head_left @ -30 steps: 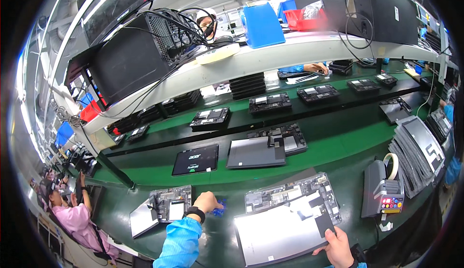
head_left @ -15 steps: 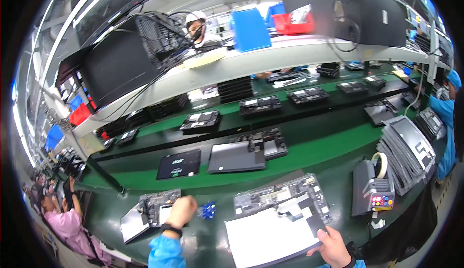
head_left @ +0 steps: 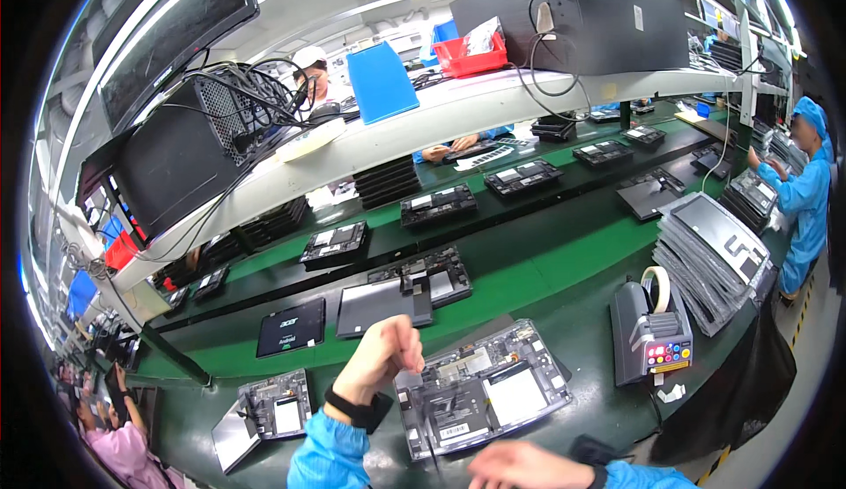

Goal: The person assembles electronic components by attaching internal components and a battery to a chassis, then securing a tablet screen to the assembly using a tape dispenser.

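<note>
An opened tablet (head_left: 458, 396) lies in front of me, its circuit board, black battery area and a white-labelled part facing up. Over its upper left corner is my left hand (head_left: 388, 359), fingers curled together; whatever they hold, if anything, is hidden. My right hand (head_left: 529, 467) is at the lower edge, just nearer than the tablet, smeared by motion, so its grip is unclear. To the left sits a smaller opened tablet (head_left: 286, 405) with its screen panel (head_left: 236, 436) tilted off the side.
A tape dispenser (head_left: 652, 335) stands on the right, beside a stack of padded grey sleeves (head_left: 709, 264). Beyond my hands lie a dark tablet (head_left: 291, 328) and a grey panel (head_left: 383, 306). Opened devices line the raised rail. A co-worker in blue (head_left: 806, 198) stands at far right.
My left hand has moved right from the smaller tablet to the larger one. The pale panel my right hand held over the larger tablet is out of sight, baring its inside. The view has shifted.
</note>
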`<state>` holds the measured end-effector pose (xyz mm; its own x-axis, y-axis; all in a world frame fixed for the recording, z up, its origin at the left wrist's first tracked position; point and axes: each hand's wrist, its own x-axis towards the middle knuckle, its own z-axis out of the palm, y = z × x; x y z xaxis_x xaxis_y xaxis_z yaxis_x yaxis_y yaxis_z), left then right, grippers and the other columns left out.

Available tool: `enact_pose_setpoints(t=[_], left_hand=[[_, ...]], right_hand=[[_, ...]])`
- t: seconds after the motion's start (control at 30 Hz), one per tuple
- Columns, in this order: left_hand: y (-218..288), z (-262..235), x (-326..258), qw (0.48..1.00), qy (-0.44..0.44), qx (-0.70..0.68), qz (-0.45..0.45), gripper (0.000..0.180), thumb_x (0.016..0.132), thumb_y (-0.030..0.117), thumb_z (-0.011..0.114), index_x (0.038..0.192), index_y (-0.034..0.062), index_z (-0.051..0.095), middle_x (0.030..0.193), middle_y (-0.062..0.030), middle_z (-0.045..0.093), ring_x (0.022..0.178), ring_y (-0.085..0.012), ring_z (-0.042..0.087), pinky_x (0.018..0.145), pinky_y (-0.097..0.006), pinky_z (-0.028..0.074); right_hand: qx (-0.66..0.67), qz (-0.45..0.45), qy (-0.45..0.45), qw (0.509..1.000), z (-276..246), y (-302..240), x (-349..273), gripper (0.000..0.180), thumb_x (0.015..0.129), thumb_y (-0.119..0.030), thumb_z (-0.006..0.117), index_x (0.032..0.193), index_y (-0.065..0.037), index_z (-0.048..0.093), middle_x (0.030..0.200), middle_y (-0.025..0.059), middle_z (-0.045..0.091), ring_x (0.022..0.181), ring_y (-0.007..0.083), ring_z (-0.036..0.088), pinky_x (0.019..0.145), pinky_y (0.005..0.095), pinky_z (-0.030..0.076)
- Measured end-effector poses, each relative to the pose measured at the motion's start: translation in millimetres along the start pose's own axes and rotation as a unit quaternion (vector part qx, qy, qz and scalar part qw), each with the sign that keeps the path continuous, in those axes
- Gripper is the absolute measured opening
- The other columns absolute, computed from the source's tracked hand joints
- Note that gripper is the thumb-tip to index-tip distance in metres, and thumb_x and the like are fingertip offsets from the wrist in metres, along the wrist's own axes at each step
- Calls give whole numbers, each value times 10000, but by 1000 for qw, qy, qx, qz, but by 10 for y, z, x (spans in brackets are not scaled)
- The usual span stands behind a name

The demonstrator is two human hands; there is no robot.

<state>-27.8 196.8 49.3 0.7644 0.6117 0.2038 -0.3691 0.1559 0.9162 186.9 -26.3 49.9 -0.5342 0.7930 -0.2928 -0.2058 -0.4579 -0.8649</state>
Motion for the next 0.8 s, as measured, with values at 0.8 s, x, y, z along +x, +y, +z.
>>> enact_pose_setpoints(t=[0.8], left_hand=[[-604, 110, -1083, 851, 314, 328, -265, 431, 921, 441, 538, 833, 21, 571, 631, -43, 582, 581, -114, 565, 538, -270, 453]], right_hand=[[-549, -199, 449, 677, -957, -130, 374, 298, 800, -224, 696, 942, 20, 601, 706, 125, 566, 683, 299, 557, 633, 393, 452]])
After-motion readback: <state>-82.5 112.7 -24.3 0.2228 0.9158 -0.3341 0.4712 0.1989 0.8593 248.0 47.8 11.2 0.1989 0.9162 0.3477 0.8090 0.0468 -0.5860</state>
